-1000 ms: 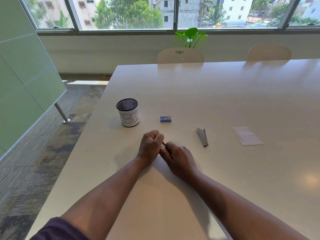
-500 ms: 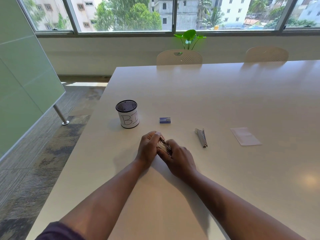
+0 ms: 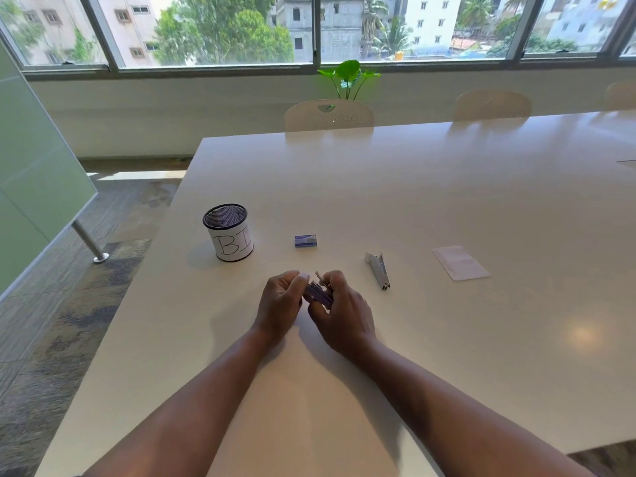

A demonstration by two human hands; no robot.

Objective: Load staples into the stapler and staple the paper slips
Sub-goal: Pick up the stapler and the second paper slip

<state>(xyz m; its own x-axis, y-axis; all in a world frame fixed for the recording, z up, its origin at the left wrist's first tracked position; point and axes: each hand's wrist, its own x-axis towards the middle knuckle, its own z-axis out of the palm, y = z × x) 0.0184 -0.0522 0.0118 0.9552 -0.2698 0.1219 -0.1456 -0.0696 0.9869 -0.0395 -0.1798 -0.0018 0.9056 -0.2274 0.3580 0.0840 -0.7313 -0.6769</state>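
Note:
My left hand (image 3: 278, 304) and my right hand (image 3: 344, 315) meet over the near middle of the white table (image 3: 447, 187). Both grip a small purple stapler (image 3: 318, 293), blurred and mostly hidden by my fingers. A silver metal stapler-shaped piece (image 3: 377, 270) lies on the table to the right of my hands. A small blue staple box (image 3: 305, 241) sits just beyond my hands. White paper slips (image 3: 460, 262) lie flat farther right.
A black mesh cup with a white label (image 3: 229, 232) stands to the left of the staple box. The table's left edge drops to carpeted floor. Pale chairs (image 3: 328, 115) line the far side, below the windows.
My hands have loosened from tight fists and lifted a little. The purple stapler now shows between my fingers. The view has tilted slightly.

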